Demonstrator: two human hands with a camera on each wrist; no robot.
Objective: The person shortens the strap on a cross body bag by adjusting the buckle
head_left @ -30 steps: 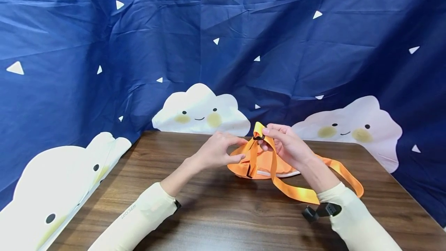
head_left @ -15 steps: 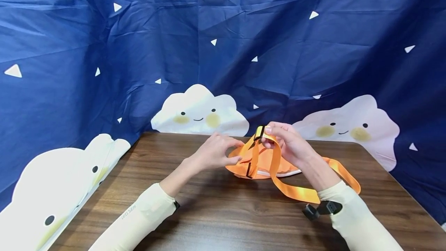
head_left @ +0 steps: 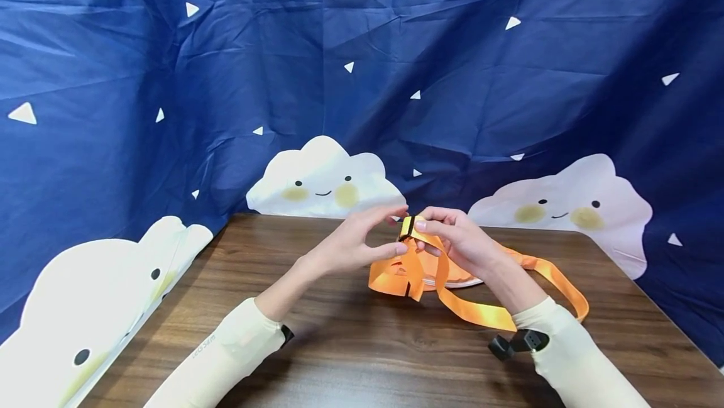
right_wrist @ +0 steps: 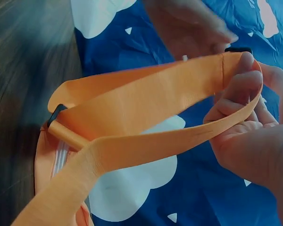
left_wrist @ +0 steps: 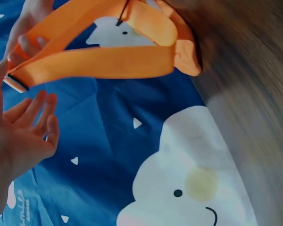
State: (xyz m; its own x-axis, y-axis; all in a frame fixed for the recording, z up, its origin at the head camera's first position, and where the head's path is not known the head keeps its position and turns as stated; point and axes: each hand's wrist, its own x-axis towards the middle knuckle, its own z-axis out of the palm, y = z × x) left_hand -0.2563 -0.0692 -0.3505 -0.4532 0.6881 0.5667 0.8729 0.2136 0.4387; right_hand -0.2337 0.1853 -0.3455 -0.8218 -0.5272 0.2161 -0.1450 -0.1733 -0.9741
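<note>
An orange bag [head_left: 460, 271] with a white zip lies towards the back of the table, its flat orange strap [head_left: 481, 314] looping out to the right. My right hand [head_left: 466, 241] pinches the strap beside a black slider buckle [head_left: 411, 227], holding that part up over the bag. Thumb and fingers spread apart, my left hand [head_left: 347, 246] reaches close to the buckle from the left; the left wrist view shows its fingers [left_wrist: 37, 113] relaxed just below the strap end. In the right wrist view, a second black buckle [right_wrist: 56, 114] joins the strap to the bag.
The brown wooden table [head_left: 351, 345] spans the front. Behind it hangs a dark blue cloth [head_left: 317, 68] printed with white clouds and triangles. Each sleeve bears a wrist device, a black one [head_left: 532, 339] showing on the right.
My right hand has shifted the strap and buckle left and slightly down. My left hand has come away from the bag's left edge, up towards the buckle, with its fingers spread wider.
</note>
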